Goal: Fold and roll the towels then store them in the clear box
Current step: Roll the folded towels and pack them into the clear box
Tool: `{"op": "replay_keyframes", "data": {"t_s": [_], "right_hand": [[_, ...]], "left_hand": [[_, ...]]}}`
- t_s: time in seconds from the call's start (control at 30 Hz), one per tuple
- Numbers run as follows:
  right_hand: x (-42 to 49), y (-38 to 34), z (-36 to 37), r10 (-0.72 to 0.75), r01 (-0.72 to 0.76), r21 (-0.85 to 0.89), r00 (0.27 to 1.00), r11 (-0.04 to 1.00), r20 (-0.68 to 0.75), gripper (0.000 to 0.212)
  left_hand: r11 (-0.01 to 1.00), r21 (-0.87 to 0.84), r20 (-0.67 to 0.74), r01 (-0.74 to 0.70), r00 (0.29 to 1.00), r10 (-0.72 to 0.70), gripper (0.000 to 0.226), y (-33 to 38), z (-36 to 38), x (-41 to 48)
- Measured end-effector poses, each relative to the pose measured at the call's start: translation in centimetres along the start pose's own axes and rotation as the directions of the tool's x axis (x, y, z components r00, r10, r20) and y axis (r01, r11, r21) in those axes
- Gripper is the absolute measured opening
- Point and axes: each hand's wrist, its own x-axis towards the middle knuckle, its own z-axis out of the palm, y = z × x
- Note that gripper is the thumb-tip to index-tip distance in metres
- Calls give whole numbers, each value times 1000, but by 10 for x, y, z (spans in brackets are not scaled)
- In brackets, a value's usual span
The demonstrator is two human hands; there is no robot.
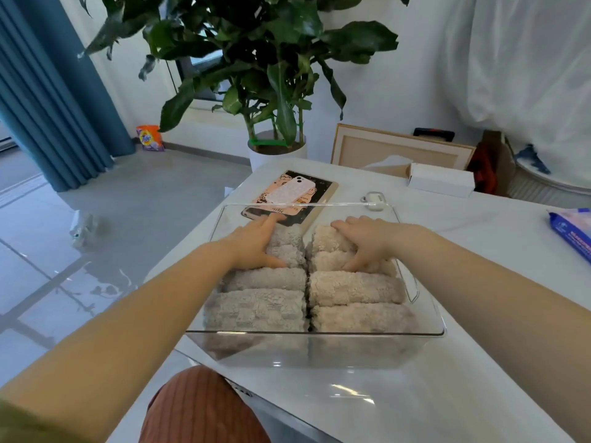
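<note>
A: Items, left to right?

B: Curtain point(48, 91); detergent bag point(150, 138) on the floor; plant point(275, 75). On the worktop point(479, 282): a phone point(292, 190) lying on a patterned pad, and just in front of it the box point(313, 333).

A: Box contents?

B: Rolled towels in two columns, lying crosswise. Left column point(256, 310) is greyish and the right column point(355, 287) is paler. The columns touch along the middle. Three rolls show plainly in each. The far ones sit partly under the hands, so the exact count is unclear.

A: Hands?

B: Both are inside the box at its far end. The left hand point(256, 241) lies flat with fingers straight, pressing the far left rolls. The right hand point(371, 241) is spread with fingers draped over the far right roll, pressing it and not pinching it.

A: Further right?

B: Earbud case point(372, 199) beyond the box, a white carton point(441, 180), and a wipes pack point(572, 231) at the edge.

A: Any loose towels?

B: None in view on the worktop.

A: Progress?

B: Judged nearly complete. Folding and rolling appear done, and the box looks full from front to back. What seems left is to seat the far rolls and lift the hands out. No lid is visible.
</note>
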Motion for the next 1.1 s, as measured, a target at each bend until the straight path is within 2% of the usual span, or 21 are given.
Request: {"op": "replay_keyframes", "data": {"t_s": [0.03, 0.07, 0.1, 0.13, 0.17, 0.2, 0.23, 0.3, 0.37, 0.43, 0.5, 0.57, 0.63, 0.73, 0.8, 0.83, 0.9, 1.0, 1.1], "right_hand": [[-9, 0, -11, -17, 19, 25, 998, 1000, -66, 81], [-20, 1, -21, -54, 65, 78, 988, 995, -142, 70], [-33, 0, -26, -97, 127, 174, 981, 977, -170, 54], [-46, -3, -30, -137, 172, 279, 981, 945, -138, 42], [-55, -6, -29, -170, 175, 364, 984, 915, -47, 40], [-62, -11, -24, -195, 155, 393, 979, 906, 64, 49], [-65, -17, -15, -197, 131, 356, 968, 925, 155, 68], [-62, -26, 13, -169, 118, 214, 956, 970, 240, 102], [-59, -31, 36, -130, 118, 65, 965, 991, 226, 104], [-61, -37, 45, -143, 159, -106, 979, 981, 147, 88], [-64, -40, 46, -162, 166, -272, 986, 948, 40, 78], [-64, -38, 45, -160, 129, -367, 986, 921, -55, 76], [-61, -35, 46, -152, 128, -354, 987, 927, -42, 78], [-58, -34, 45, -112, 135, -117, 977, 984, 182, 89], [-56, -31, 44, -84, 83, 15, 957, 996, 277, 99], [-55, -31, 43, -71, 57, 56, 953, 997, 293, 102], [-56, -32, 45, -46, 26, 77, 963, 997, 267, 103], [-58, -40, 51, -35, 40, -33, 989, 999, 141, 99], [-56, -46, 51, -76, 87, -191, 995, 978, 65, 77]], "left_hand": [[995, -89, -64, -44, 997, 39, 80, 3, -8, -8], [989, -97, -126, -112, 987, 100, 67, 8, -16, -17], [981, -91, -126, -170, 979, 158, 56, 11, -22, -27], [976, -98, -55, -195, 980, 190, 50, 16, -27, -36], [975, -116, 71, -191, 977, 200, 54, 20, -30, -44], [980, -105, 212, -171, 959, 190, 65, 22, -29, -51], [985, -59, 315, -162, 933, 173, 79, 22, -26, -53], [987, 51, 388, -150, 914, 119, 99, 19, -13, -54], [978, 164, 373, -126, 926, 57, 96, 20, 1, -53], [921, 360, 354, -148, 935, 12, 89, 30, 11, -54], [797, 571, 253, -199, 966, 60, 72, 41, 18, -56], [697, 692, 119, -187, 982, 144, 57, 42, 18, -57], [744, 649, 98, -158, 987, 124, 61, 34, 17, -58], [935, 326, 258, -136, 965, 51, 87, 22, 14, -60], [980, 173, 317, -102, 947, 43, 105, 20, 11, -62], [981, 169, 322, -92, 946, 33, 112, 21, 12, -64], [945, 309, 277, -110, 961, 22, 114, 23, 20, -67], [823, 550, 191, -140, 981, 39, 104, 28, 35, -65], [752, 647, 150, -128, 988, 39, 106, 32, 36, -56]]}}
